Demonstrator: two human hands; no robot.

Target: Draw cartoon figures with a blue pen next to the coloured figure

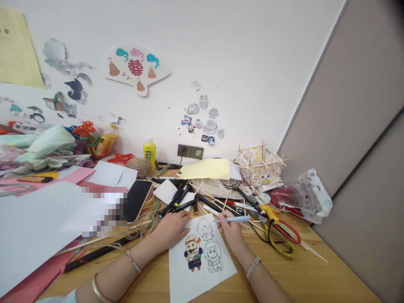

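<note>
A white sheet [202, 269] with three cartoon figures lies on the wooden table [315, 273]; one figure is coloured, two are outlines. My left hand [172, 229] rests flat on the sheet's upper left corner, fingers stretched out. My right hand [230, 227] is closed round a light blue pen [233, 219], which lies nearly level with its tip pointing left, just above the top outline figure. Both wrists wear bracelets.
Black markers [179, 198] and wooden sticks [217, 198] are heaped behind the sheet. Red and yellow scissors [284, 235] lie to the right, a phone [137, 198] and papers to the left. A stick-frame model [261, 166], a twine ball [140, 166] and a yellow bottle [149, 151] stand by the wall.
</note>
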